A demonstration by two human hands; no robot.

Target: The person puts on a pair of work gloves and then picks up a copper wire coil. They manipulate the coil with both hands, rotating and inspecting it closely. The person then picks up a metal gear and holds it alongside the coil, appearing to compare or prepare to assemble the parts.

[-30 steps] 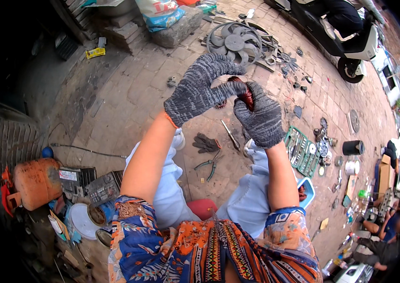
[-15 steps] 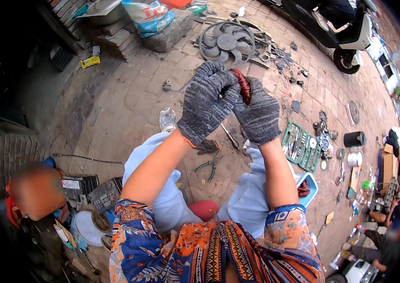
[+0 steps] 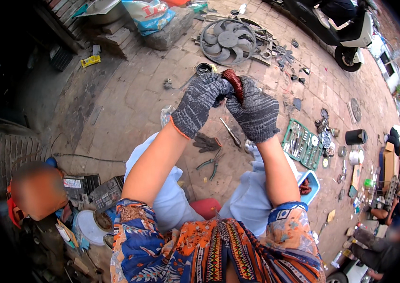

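Note:
A coil of reddish-brown copper wire (image 3: 234, 81) is held up in front of me between both gloved hands. My left hand (image 3: 201, 103), in a dark grey knit glove with an orange cuff, grips its lower left side with bent fingers. On the other side, my right hand (image 3: 255, 111) in a matching glove is closed round the coil. Much of the coil's lower part is hidden by the gloves. Beneath the hands lie a loose grey glove (image 3: 205, 142), green-handled pliers (image 3: 211, 165) and a long slim tool (image 3: 230, 131) on the paving.
Right of my knee a blue tray (image 3: 314, 187) holds more wire coils (image 3: 305, 187); beyond it lies an open green tool case (image 3: 302, 144). A grey fan (image 3: 228, 39) and scattered parts lie ahead. A scooter (image 3: 348, 35) stands far right. Batteries (image 3: 107, 193) sit at left.
Both hands have drawn slightly lower with the coil, my left hand shifting left. More of the coil shows, and a round black part near the fan and the loose glove are uncovered.

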